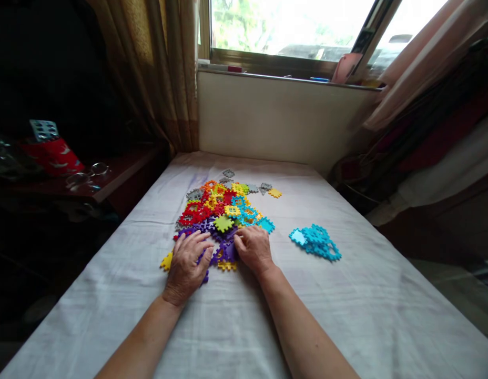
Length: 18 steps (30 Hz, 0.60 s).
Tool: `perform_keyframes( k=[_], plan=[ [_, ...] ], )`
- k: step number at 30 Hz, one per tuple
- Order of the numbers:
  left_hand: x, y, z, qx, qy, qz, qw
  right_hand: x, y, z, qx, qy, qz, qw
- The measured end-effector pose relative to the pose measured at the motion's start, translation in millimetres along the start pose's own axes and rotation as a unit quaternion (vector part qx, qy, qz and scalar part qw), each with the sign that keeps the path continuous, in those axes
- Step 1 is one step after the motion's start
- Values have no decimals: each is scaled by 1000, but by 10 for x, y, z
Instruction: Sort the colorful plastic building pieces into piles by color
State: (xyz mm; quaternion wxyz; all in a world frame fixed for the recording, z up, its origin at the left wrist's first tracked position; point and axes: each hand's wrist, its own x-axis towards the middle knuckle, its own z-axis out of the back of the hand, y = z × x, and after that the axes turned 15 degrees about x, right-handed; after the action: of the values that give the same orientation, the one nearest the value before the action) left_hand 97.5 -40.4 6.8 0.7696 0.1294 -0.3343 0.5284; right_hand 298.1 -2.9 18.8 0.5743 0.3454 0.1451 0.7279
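Purple: resting left hand [189,263], thumb spread, over pieces [229,251] | curling right hand [253,246] at right edge, hiding fingertips, can't tell if pinching | lying between both, equally near

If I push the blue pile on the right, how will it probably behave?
The blue pile may spread apart, since its notched pieces seem to overlap loosely. It probably will not roll, because the pieces look thin and flat. Openings in some of them suggest low weight.
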Motion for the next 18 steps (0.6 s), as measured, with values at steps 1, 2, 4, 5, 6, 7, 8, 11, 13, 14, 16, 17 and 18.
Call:
perform_keyframes(
  k=[1, 2, 4, 5, 6, 7, 8, 11, 13, 14, 16, 17, 18],
  plan=[
    [1, 3, -5, -1, 1, 4, 1000, -22, 16, -12, 8, 5, 17, 1000],
    [1, 6, -11, -2, 1, 9, 1000, -31, 22, -16, 14, 2, 28, 1000],
    [2, 13, -26, -6, 0, 16, 1000, -8, 5, -7, 13, -26, 24, 999],
    [2, 16, -32, -8, 0, 20, 1000, 20, -15, 1, 5, -48, 8, 999],
    [4, 20, -38, -10, 1, 23, 1000, 55, -37, 9, -6, -69, -12, 998],
    [6, 23, -42, -11, 1, 26, 1000, 93, -58, 13, -20, -84, -32, 996],
    [8, 25, -45, -11, 2, 28, 1000, 133, -75, 14, -34, -90, -48, 994],
    [15, 29, -48, -11, -1, 30, 999, 263, -93, -4, -69, -66, -81, 992],
    [16, 29, -47, -13, -8, 30, 999, 361, -91, -21, -81, -30, -97, 991],
    [15, 29, -47, -14, -10, 29, 999, 411, -91, -25, -84, -10, -105, 991],
    [12, 29, -48, -14, -12, 28, 999, 499, -94, -17, -83, 25, -112, 990],
    [9, 29, -49, -12, -11, 27, 999, 530, -91, -4, -81, 37, -108, 990],
    [8, 29, -50, -10, -10, 26, 1000, 549, -82, 16, -80, 44, -100, 991]
  ],
)
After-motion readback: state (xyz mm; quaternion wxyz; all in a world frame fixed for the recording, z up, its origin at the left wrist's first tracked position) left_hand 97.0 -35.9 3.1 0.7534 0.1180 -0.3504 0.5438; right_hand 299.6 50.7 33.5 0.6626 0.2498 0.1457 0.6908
